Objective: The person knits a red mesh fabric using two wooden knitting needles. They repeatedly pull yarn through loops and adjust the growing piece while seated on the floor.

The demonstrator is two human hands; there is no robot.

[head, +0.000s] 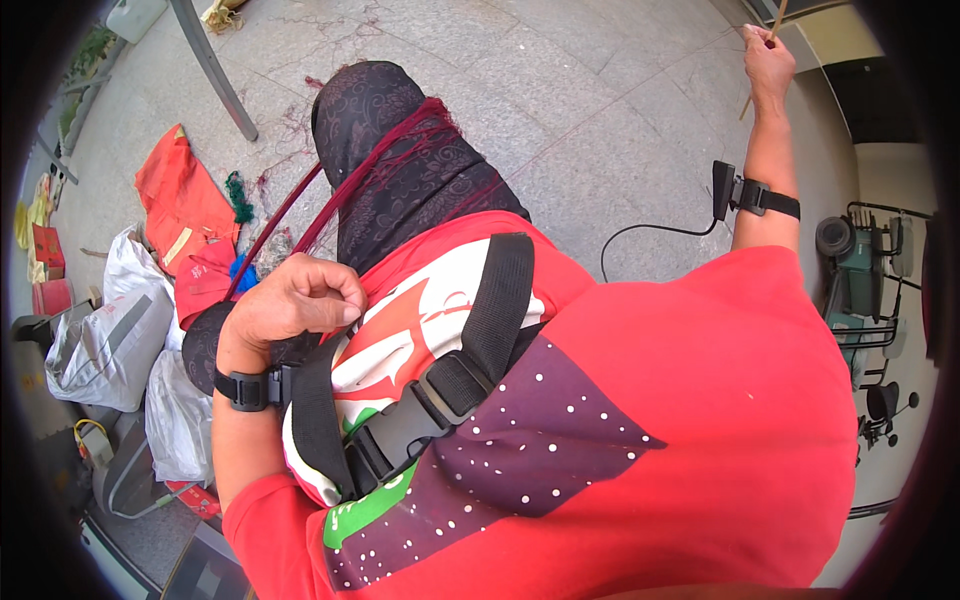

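Note:
Dark red yarn [375,154] is looped in a stretched skein around my raised knee [371,97] in black patterned trousers and runs back to my other knee [199,345]. My right hand [770,66], far out at the upper right, grips a thin wooden stick [778,19] with a little dark red yarn showing at the fingers. One fine red thread [600,124] stretches from near that hand down to my thigh. My left hand [296,300] is bent in front of my belly, thumb and forefinger pinched beside a black strap [322,412]. Any thread between them is too fine to see.
White woven sacks [112,345], an orange-red bag [184,202] and a green yarn tangle [238,196] lie at the left. Loose red threads [289,124] are strewn on the tiled floor [562,75]. A grey metal leg [214,71] stands ahead. A black cable [660,226] hangs from my right wrist device.

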